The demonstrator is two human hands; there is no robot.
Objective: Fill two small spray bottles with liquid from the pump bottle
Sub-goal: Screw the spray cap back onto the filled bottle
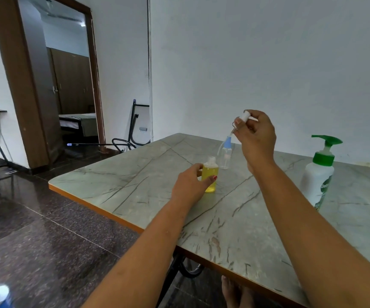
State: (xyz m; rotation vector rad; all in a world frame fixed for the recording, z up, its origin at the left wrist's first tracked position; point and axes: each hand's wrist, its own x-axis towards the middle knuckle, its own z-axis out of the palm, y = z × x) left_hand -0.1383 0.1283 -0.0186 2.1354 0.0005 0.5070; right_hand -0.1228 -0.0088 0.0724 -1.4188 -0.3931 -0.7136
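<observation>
Gripping the yellow-filled spray bottle (210, 177), uncapped and upright on the marble table (135, 185), the left hand (190, 185) is wrapped round it. At two o'clock, raised, the right hand (256, 135) pinches the white spray cap (245, 116). Behind stands the clear spray bottle (225, 155); the pump bottle (319, 174) stands at three o'clock.

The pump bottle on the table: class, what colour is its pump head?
Green. The pump bottle has a white body and a green pump head, clearest in the head view.
</observation>
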